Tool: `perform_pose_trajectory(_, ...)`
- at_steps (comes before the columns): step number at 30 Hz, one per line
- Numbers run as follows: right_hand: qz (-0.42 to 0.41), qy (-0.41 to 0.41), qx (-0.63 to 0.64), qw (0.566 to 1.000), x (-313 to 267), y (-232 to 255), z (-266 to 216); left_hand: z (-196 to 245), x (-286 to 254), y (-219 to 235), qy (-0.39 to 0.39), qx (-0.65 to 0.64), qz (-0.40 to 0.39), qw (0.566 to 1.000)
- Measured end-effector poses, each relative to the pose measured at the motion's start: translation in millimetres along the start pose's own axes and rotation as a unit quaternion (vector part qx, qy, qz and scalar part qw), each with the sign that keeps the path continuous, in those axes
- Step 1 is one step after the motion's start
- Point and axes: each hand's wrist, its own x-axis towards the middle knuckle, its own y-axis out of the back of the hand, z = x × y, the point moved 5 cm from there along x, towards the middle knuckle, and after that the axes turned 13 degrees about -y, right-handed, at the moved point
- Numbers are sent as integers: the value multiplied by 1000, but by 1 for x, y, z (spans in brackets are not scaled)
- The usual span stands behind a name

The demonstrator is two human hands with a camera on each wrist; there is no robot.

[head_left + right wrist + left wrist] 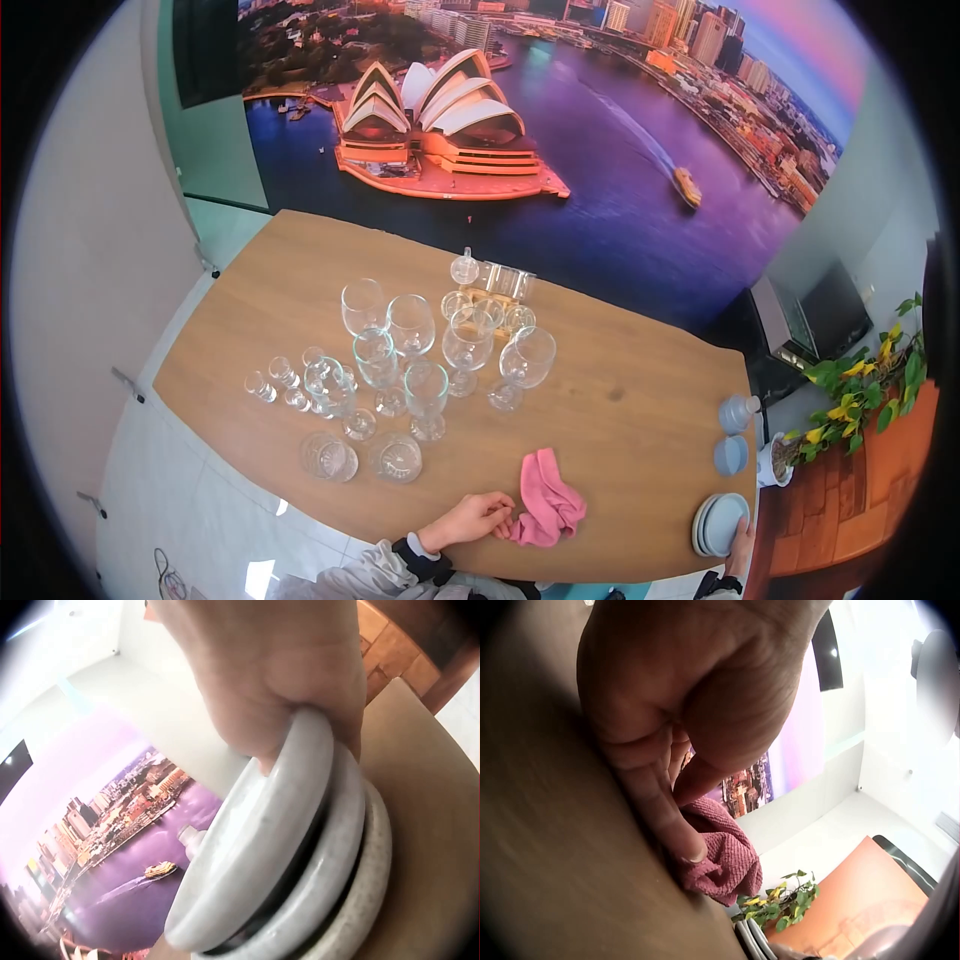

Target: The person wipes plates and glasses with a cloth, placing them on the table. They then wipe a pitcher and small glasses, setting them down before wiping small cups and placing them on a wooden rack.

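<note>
My left hand rests on the tabletop, fingers loosely bent. Its fingertips touch the near-left side of a crumpled pink cloth. In the left wrist view one fairly straight finger lies against the textured cloth. At the table's right edge, my right hand grips the rim of the top small plate in a stack. Seen from the right wrist, the pale grey top plate lies over two others, with dark gaps between their rims. My right fingertips are partly hidden by that plate.
Several stemmed glasses stand on the table's left half, with small glasses and two tumblers nearby. Behind them is a wooden holder with glassware. Blue-grey cups line the right edge, beside a potted plant.
</note>
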Motion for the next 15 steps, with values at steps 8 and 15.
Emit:
perform_pose_trajectory(8, 45, -7, -149, 988, 6, 2, 4, 1, 0, 0, -9, -5, -5, 1000)
perform_pose_trajectory(15, 66, 50, -201, 976, 11, 8, 5, -1, 0, 1, -3, -8, -9, 1000)
